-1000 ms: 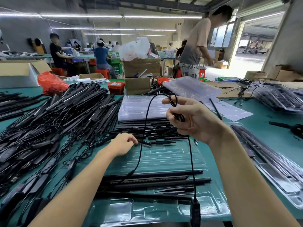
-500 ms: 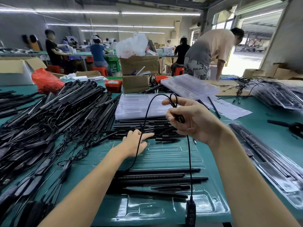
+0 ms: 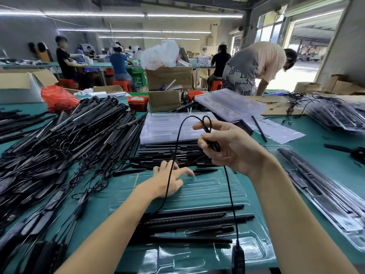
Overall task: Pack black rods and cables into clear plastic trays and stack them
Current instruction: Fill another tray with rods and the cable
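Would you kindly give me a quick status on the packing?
Right hand grips looped cable above tray. Left hand open over tray's far slots. Rods seated. Nothing blocking.

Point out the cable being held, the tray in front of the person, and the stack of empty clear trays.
black cable point(image 3: 229, 186): head view, on the strand hanging below the right hand.
clear plastic tray point(image 3: 207, 186): head view, on its bare ribbed upper half.
stack of clear trays point(image 3: 164, 127): head view, on the top tray's surface.

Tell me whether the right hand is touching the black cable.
Touching. The head view shows the right hand raised above the clear tray, fingers curled round the looped black cable, which hangs down from it.
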`<state>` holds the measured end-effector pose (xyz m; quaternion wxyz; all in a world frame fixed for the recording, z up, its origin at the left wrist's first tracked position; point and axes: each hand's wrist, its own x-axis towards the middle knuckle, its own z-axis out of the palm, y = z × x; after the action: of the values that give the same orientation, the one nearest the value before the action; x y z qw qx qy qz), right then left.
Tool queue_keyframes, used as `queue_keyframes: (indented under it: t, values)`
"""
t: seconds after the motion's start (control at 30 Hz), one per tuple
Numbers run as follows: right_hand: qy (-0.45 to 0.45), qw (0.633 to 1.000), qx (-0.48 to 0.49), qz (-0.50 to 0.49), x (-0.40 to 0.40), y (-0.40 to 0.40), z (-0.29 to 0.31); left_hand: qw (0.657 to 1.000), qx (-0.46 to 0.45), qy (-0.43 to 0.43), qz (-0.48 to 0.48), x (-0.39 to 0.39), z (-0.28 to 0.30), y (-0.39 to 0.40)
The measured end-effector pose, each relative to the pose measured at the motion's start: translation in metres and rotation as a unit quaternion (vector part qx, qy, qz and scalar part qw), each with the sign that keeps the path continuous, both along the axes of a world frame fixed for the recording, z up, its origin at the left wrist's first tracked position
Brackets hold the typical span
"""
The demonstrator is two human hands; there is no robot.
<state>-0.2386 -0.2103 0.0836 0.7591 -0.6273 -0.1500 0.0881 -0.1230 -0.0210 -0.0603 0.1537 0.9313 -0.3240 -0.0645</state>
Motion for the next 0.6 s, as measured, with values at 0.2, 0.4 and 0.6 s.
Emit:
queue_keyframes:
  t: [0.2,0.4,0.6]
  values:
    - [0.003,1.0,-0.007,-0.012,-0.001,-0.001,0.0,0.997,0.053,-0.043,0.023,0.007,-0.013,-0.004]
    - [0.007,1.0,-0.001,-0.009,-0.002,0.002,0.002,0.998,0.052,-0.021,0.015,0.007,-0.013,-0.003]
    - [0.008,0.998,0.021,0.05,-0.006,0.005,0.004,0.999,0.02,-0.046,-0.016,0.003,-0.008,-0.003]
